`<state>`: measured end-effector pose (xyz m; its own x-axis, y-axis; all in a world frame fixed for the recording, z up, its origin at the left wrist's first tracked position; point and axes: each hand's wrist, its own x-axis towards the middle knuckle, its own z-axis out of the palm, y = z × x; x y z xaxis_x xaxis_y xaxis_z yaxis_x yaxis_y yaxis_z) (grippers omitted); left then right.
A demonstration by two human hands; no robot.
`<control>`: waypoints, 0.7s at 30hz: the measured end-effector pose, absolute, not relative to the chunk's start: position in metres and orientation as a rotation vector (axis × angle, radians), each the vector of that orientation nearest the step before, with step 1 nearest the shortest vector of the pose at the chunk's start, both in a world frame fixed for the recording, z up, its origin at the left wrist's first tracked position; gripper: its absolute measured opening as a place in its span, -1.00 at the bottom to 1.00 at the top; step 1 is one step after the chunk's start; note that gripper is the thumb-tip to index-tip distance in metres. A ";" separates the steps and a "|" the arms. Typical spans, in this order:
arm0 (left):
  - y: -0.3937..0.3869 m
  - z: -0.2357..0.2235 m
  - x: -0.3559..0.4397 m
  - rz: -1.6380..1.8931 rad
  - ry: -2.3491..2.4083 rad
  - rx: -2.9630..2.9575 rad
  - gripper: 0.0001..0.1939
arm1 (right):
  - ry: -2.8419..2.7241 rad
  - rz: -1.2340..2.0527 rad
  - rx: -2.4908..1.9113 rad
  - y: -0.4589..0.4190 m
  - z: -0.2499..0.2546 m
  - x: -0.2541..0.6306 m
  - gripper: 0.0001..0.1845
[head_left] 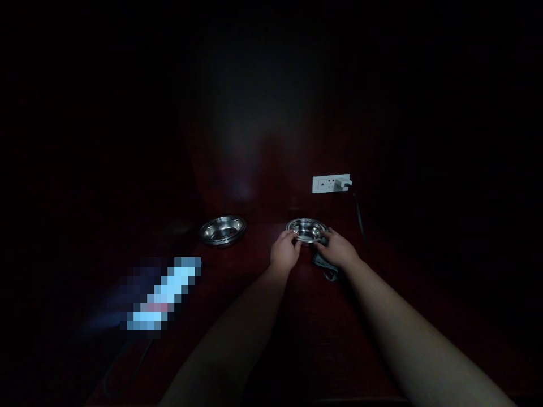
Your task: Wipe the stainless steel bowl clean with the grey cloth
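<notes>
A shiny, shallow steel bowl (306, 233) sits on the dark red surface in front of me, near the back wall. My left hand (284, 252) is closed on its near left rim, fingers over the edge and thumb low at the front. On the right side of the same bowl, my right hand (339, 250) grips the rim with fingers curled. Partly hidden beneath that hand lies a dark greenish cloth (324, 264) with a looped end. Whether the right hand also touches the cloth, I cannot tell.
Several nested steel bowls (223, 240) stand to the left. A white wall socket (321, 184) holds a plug with a dark cord (358, 212) hanging down. At the front left glows a blurred, bright screen-like object (169, 291), with a thin cord near it. Surroundings are very dark.
</notes>
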<state>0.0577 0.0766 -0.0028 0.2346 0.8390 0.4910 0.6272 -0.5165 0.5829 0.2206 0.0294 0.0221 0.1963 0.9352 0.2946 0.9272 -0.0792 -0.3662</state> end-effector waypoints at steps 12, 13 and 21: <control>0.061 -0.001 0.052 1.095 1.333 2.274 -0.49 | -1.622 0.025 -2.065 0.023 0.033 0.227 -0.45; 0.056 -0.001 0.048 1.080 1.321 2.300 -0.47 | -1.599 0.022 -2.066 0.021 0.037 0.228 -0.46; 0.040 0.025 -0.038 0.850 1.368 2.632 -0.55 | -1.676 0.136 -1.634 0.008 0.053 0.199 -0.60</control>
